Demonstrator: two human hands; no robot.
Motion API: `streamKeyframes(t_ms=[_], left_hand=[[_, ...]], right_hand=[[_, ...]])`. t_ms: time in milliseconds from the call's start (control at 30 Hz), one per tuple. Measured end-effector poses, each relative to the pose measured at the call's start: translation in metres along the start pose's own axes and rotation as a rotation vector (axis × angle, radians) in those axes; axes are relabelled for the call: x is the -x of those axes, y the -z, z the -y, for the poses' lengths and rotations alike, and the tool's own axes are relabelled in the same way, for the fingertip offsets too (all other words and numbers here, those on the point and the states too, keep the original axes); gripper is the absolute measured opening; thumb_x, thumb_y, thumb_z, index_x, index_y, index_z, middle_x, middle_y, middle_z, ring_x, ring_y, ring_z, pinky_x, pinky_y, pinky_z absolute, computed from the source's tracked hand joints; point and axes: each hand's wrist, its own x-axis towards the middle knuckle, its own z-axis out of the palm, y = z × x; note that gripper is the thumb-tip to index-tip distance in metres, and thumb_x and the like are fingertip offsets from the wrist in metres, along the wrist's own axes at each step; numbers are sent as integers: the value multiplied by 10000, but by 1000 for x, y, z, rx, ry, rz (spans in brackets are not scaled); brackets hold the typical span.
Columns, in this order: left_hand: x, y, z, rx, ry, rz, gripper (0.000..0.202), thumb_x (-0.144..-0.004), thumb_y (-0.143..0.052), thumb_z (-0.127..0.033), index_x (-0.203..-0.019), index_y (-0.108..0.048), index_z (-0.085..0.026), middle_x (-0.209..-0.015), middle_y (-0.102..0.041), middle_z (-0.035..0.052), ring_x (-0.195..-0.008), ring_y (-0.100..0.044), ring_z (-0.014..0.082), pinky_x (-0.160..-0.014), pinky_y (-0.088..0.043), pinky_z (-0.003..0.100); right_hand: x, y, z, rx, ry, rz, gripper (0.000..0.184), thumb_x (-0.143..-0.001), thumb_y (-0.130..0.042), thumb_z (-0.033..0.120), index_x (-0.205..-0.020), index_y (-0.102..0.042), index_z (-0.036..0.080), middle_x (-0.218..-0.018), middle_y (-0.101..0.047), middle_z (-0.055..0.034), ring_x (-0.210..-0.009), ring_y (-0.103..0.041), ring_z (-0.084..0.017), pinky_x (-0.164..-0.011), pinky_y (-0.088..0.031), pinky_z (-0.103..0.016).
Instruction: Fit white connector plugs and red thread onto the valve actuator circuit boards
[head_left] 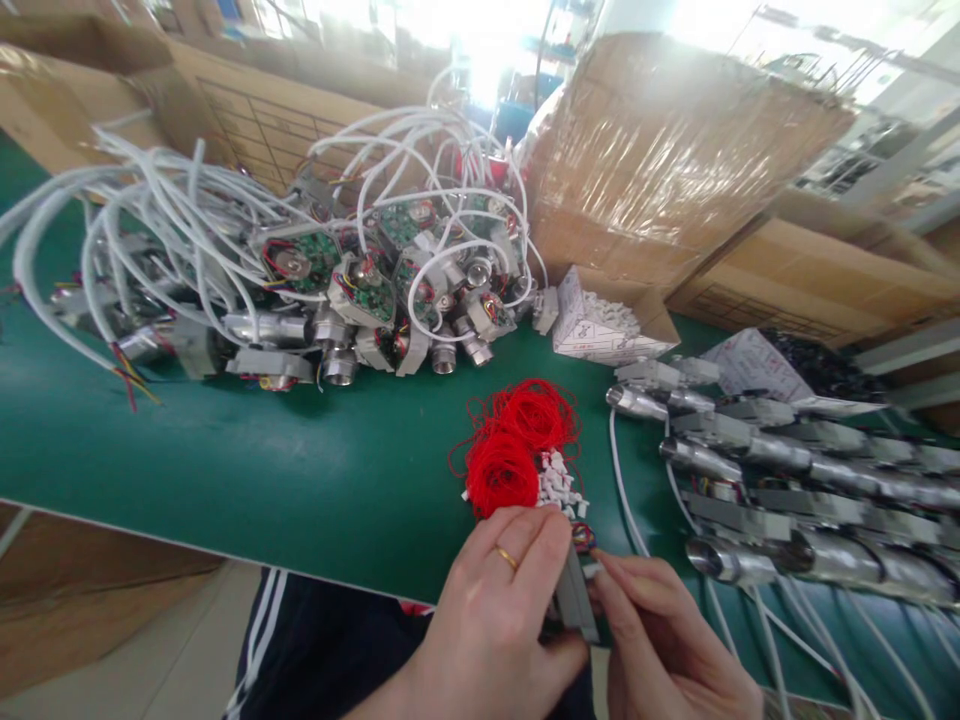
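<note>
My left hand (499,600), with a ring on one finger, is wrapped around a grey housing (576,592) near the table's front edge. Coloured wires (583,537) show at the far end of that housing. Beside it, my right hand (660,625) is closed in a pinch next to the wires; what lies between its fingertips is too small and covered to make out. Just beyond my hands are bundles of red cord or thin wire (504,475) and a small pile of white plastic pieces (559,487).
Metal-and-grey units with green circuit boards (360,285) and white cables (187,200) are heaped at the back left. Rows of similar finished-looking units (750,470) lie at right. Behind stand a box of white pieces (600,320), a box of dark parts (795,370) and a wrapped carton (660,150).
</note>
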Motion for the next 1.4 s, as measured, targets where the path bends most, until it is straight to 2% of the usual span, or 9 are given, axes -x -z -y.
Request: streamKeyframes(t_ms=[333,500,733,867,1000,1100,1200,1300,1400], left_hand=[[1,-3,-1,15,27,-20,496,-725,-561,-1,-1207,-588,-113,-1060,-736,110,-930,-703,258,-885,-650,382],[-3,0,-2,59,77,-28,492,-731,-590,-22,-1212,-596,-127,-1026,-742,107,-899,-709,262,-829,-662,378],[-1,9,3,134,73,34,541,-726,-646,-4,-1241,-591,-160,-1082,-733,80,-952,-697,246,-883,-619,374],[3,29,9,259,103,146,799,-604,-791,44,-1311,-562,-250,-1209,-702,22,-1084,-673,211,-979,-552,314],[5,52,16,204,123,149,804,-545,-889,-11,-1252,-614,-277,-1096,-686,3,-998,-638,221,-885,-554,334],[7,71,21,149,157,209,753,-579,-878,-19,-1241,-624,-272,-1095,-689,20,-1031,-608,248,-886,-562,373],[8,87,23,38,146,254,795,-603,-890,-27,-1301,-612,-286,-1188,-657,57,-1100,-602,274,-931,-577,426],[10,98,21,-65,152,261,871,-608,-870,-23,-1379,-586,-312,-1122,-628,54,-1002,-656,265,-833,-624,414],[14,104,15,93,248,315,896,-648,-765,39,-1430,-540,-335,-1145,-635,37,-845,-708,185,-703,-652,284]], right_hand=[[4,-9,5,216,162,-112,170,-865,-762,46,-927,-791,202,-884,-753,-22,-742,-710,-138,-645,-574,-212],[6,-8,5,227,116,-29,256,-876,-728,18,-1022,-782,221,-987,-759,-29,-859,-721,-156,-766,-589,-242],[11,-9,11,183,100,-56,245,-925,-698,75,-1051,-797,260,-994,-754,-40,-879,-718,-175,-775,-586,-261],[0,-3,19,-31,-2,103,174,-1004,-645,219,-1028,-812,263,-952,-738,-76,-846,-707,-200,-729,-609,-279],[-11,-3,15,-190,-158,195,20,-913,-772,235,-928,-782,244,-835,-686,-36,-747,-673,-163,-649,-597,-207],[-10,-10,9,-193,-374,272,392,-847,-842,294,-1215,-708,283,-1115,-720,-68,-967,-709,-206,-807,-627,-258],[-10,-18,8,-237,-558,563,556,-905,-771,407,-1422,-588,316,-1404,-636,-106,-1245,-644,-275,-1027,-574,-404],[-15,-23,13,-190,-556,681,474,-934,-730,408,-1390,-614,343,-1406,-644,-75,-1277,-629,-268,-1089,-527,-430],[-23,-29,21,-204,-530,707,374,-926,-723,338,-1297,-677,329,-1279,-716,-53,-1176,-691,-250,-1010,-580,-368]])
